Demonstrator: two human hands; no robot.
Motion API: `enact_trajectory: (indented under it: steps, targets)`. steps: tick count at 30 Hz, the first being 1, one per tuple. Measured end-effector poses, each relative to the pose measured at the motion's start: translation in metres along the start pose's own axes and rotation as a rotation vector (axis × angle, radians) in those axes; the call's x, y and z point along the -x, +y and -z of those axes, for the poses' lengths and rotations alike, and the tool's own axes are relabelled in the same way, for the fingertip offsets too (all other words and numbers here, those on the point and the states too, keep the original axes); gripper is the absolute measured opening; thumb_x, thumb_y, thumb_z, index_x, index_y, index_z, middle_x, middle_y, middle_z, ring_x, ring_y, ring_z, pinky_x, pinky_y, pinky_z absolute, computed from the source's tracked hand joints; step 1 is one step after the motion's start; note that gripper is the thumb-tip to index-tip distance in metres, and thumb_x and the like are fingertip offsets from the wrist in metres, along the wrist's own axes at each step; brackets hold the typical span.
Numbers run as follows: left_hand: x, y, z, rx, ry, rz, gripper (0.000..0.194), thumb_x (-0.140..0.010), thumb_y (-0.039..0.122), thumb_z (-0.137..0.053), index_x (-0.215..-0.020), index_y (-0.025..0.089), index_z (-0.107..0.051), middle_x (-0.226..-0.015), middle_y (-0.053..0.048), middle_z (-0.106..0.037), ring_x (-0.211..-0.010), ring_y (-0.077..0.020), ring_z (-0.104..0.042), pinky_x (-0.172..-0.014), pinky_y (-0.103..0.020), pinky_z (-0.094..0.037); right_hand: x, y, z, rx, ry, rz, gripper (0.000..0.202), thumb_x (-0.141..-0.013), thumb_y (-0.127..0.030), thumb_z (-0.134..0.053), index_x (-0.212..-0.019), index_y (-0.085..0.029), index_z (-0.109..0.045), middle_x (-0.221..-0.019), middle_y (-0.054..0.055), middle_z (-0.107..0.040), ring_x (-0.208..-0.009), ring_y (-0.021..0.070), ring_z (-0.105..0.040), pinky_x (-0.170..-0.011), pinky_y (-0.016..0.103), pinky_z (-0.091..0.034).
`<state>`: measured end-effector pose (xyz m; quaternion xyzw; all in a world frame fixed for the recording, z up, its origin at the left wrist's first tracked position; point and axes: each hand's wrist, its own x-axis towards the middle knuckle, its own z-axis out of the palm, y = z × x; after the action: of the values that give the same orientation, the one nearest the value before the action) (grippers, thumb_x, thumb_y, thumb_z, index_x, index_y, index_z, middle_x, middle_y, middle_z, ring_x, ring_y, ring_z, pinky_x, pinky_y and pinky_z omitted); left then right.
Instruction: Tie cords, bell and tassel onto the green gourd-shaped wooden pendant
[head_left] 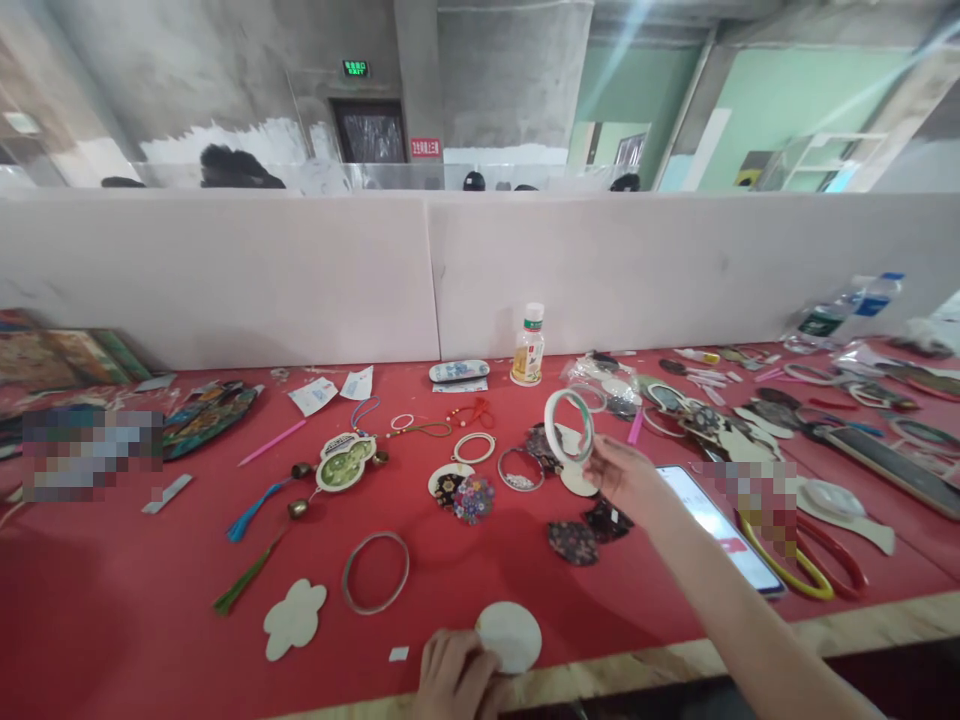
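My right hand (619,475) is closed on a thick white ring (557,428), held upright above the red table with its inner side greenish. At the front edge, my left hand (459,672) has bent fingers against the left edge of a round cream disc (510,637). A small white paper piece (399,654) and a cream flower-shaped piece (295,618) lie to its left. Farther in is a thin bangle (376,572). Dark patterned fabric pieces (572,543) lie below the raised ring, and a flowered round piece (474,499) is left of it.
A lit phone (720,530) and yellow-handled scissors (795,570) lie beside my right forearm. A white-capped bottle (528,345) stands near the pale partition (300,280). Left of centre lies a green gourd-shaped pendant (345,463) with tassels. Several craft pieces crowd the right.
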<state>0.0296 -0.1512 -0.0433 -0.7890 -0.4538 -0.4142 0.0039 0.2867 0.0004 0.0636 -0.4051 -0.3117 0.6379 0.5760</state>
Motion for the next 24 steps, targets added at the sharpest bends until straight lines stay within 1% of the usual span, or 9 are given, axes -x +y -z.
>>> enact_trajectory:
  steps: [3, 6, 9, 11, 13, 15, 19, 22, 24]
  targets:
    - [-0.005, 0.002, 0.011, 0.078, -0.026, 0.11, 0.024, -0.079, 0.039, -0.048, -0.089, 0.019, -0.059, -0.085, -0.009, -0.059, -0.077, -0.0194, -0.059, -0.064, -0.029, -0.052, 0.034, 0.027, -0.011, -0.15, -0.009, -0.205, 0.007, -0.068, -0.018, -0.065, -0.074, -0.015, -0.061, -0.059, -0.001, -0.062, -0.049, 0.0079, -0.057, -0.049, 0.018, -0.051]
    - [-0.019, 0.01, 0.022, 0.155, -0.098, 0.154, 0.045, -0.073, 0.045, -0.054, -0.109, 0.018, -0.051, -0.099, -0.013, -0.059, -0.091, -0.0232, -0.058, -0.07, -0.031, -0.053, 0.065, 0.057, -0.027, -0.237, -0.09, -0.359, 0.006, -0.072, -0.019, -0.063, -0.072, -0.013, -0.061, -0.055, -0.002, -0.06, -0.046, 0.0062, -0.055, -0.049, 0.015, -0.049]
    - [-0.035, 0.024, 0.03, 0.236, 0.002, 0.312, 0.078, -0.067, 0.059, -0.051, -0.128, 0.016, -0.03, -0.119, -0.018, -0.047, -0.11, -0.0307, -0.046, -0.081, -0.042, -0.048, 0.097, 0.084, -0.048, -0.282, -0.234, -0.441, 0.014, -0.072, -0.025, -0.063, -0.073, -0.011, -0.06, -0.055, -0.001, -0.058, -0.043, 0.0049, -0.053, -0.044, 0.013, -0.045]
    - [-0.043, 0.032, 0.035, 0.309, -0.028, 0.333, 0.086, -0.063, 0.053, -0.061, -0.132, 0.021, -0.022, -0.125, -0.016, -0.044, -0.111, -0.0306, -0.046, -0.079, -0.042, -0.049, 0.115, 0.1, -0.061, -0.289, -0.354, -0.461, 0.021, -0.074, -0.031, -0.061, -0.072, -0.01, -0.059, -0.054, 0.0, -0.056, -0.041, 0.0048, -0.051, -0.04, 0.013, -0.042]
    - [-0.047, 0.037, 0.041, 0.344, -0.085, 0.312, 0.093, -0.06, 0.048, -0.067, -0.134, 0.025, -0.015, -0.128, -0.015, -0.041, -0.109, -0.0297, -0.048, -0.076, -0.04, -0.051, 0.128, 0.114, -0.069, -0.26, -0.379, -0.419, 0.021, -0.074, -0.032, -0.06, -0.075, -0.011, -0.059, -0.056, 0.0, -0.056, -0.043, 0.0056, -0.052, -0.041, 0.014, -0.042]
    - [-0.045, 0.038, 0.048, 0.385, -0.175, 0.285, 0.095, -0.064, 0.046, -0.064, -0.136, 0.021, -0.008, -0.129, -0.017, -0.039, -0.109, -0.0286, -0.049, -0.076, -0.037, -0.052, 0.137, 0.122, -0.073, -0.138, -0.355, -0.383, 0.021, -0.073, -0.034, -0.06, -0.075, -0.013, -0.058, -0.053, -0.002, -0.052, -0.041, 0.006, -0.051, -0.04, 0.015, -0.041]
    - [-0.037, 0.033, 0.057, 0.267, -0.086, 0.276, 0.078, -0.069, 0.039, -0.059, -0.133, 0.017, -0.019, -0.127, -0.018, -0.041, -0.111, -0.0288, -0.046, -0.08, -0.038, -0.05, 0.148, 0.117, -0.07, 0.237, -0.282, -0.178, 0.028, -0.077, -0.042, -0.053, -0.087, -0.016, -0.058, -0.056, -0.003, -0.051, -0.033, 0.004, -0.042, -0.031, 0.015, -0.034]
    - [-0.034, 0.03, 0.06, 0.141, -0.118, 0.283, 0.073, -0.067, 0.032, -0.061, -0.13, 0.018, -0.028, -0.124, -0.016, -0.045, -0.109, -0.0284, -0.048, -0.079, -0.038, -0.05, 0.155, 0.102, -0.065, 0.365, -0.256, 0.082, 0.045, -0.075, -0.04, -0.056, -0.116, -0.026, -0.045, -0.086, 0.004, -0.057, -0.058, 0.0108, -0.056, -0.047, 0.02, -0.047]
    - [-0.032, 0.029, 0.063, 0.116, -0.197, 0.289, 0.076, -0.065, 0.034, -0.064, -0.131, 0.019, -0.028, -0.123, -0.015, -0.047, -0.108, -0.0279, -0.049, -0.079, -0.036, -0.05, 0.158, 0.093, -0.065, 0.496, -0.304, 0.165, 0.052, -0.072, -0.036, -0.061, -0.12, -0.028, -0.043, -0.098, 0.006, -0.056, -0.078, 0.0164, -0.057, -0.063, 0.025, -0.05]
